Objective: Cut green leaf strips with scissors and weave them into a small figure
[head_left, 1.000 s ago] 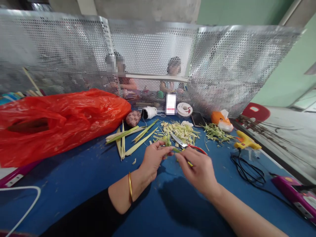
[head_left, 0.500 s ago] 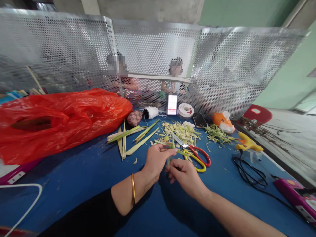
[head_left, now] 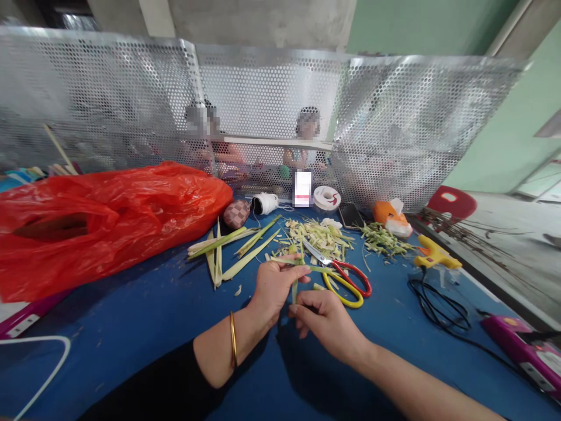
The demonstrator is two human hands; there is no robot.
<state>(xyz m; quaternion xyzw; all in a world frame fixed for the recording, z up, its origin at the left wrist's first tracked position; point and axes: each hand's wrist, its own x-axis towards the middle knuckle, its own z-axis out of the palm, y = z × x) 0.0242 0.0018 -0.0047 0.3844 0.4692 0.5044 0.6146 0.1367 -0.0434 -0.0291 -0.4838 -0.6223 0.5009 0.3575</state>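
Note:
My left hand (head_left: 274,286) pinches the upper part of a thin green leaf strip (head_left: 295,280) above the blue table (head_left: 144,316). Just below it, my right hand (head_left: 326,324) is closed on the lower end of the same strip. Red and yellow handled scissors (head_left: 344,278) lie on the table right beside my hands. Behind them sits a heap of cut leaf scraps (head_left: 318,234). Long pale green leaf strips (head_left: 232,245) lie to the left of that heap.
A big red plastic bag (head_left: 100,216) fills the left. A yellow glue gun (head_left: 436,254) with a black cord (head_left: 438,304) lies right, a purple tool (head_left: 526,345) at the far right. Thread spool (head_left: 265,203), tape roll (head_left: 326,197), phone (head_left: 350,215) stand by the perforated metal screen (head_left: 272,99); people sit behind.
My right hand left the scissors on the table and came down and left to take the lower end of the strip. My left hand kept its pinch.

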